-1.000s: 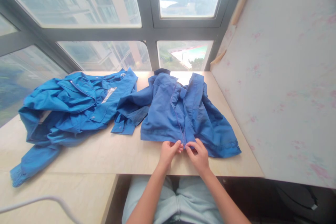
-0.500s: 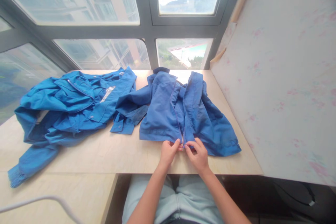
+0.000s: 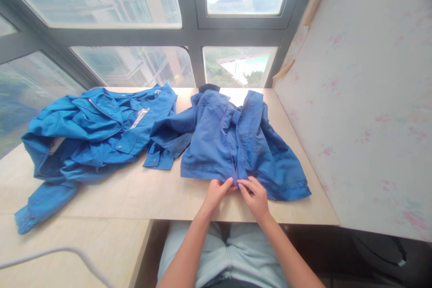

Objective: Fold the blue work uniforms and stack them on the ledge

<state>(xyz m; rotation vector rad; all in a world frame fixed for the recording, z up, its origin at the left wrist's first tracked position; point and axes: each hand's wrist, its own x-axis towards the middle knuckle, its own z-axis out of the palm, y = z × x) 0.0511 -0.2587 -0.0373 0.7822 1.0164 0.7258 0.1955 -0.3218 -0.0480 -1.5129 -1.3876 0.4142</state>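
Observation:
A blue jacket (image 3: 209,144) lies front up on the pale table, its collar toward the window and its hem toward me. The front zipper (image 3: 233,162) is parted above, and its two edges come together at the hem. My left hand (image 3: 218,193) pinches the lower corner of the left front panel beside the zipper. My right hand (image 3: 254,195) pinches the zipper's bottom end at the right panel's hem. Both sets of fingertips almost touch. The small zipper parts are hidden by the fingers or too small to make out.
Another blue jacket (image 3: 84,135) lies crumpled on the left, close to the first jacket's sleeve (image 3: 168,144). The table (image 3: 162,202) runs up to a window frame (image 3: 192,36). A floral-papered wall (image 3: 364,121) borders the right side. A white cable (image 3: 67,249) crosses the lower left.
The zipper edges at the hem have come closer together, and the gap between my fingertips has narrowed. The view has shifted slightly.

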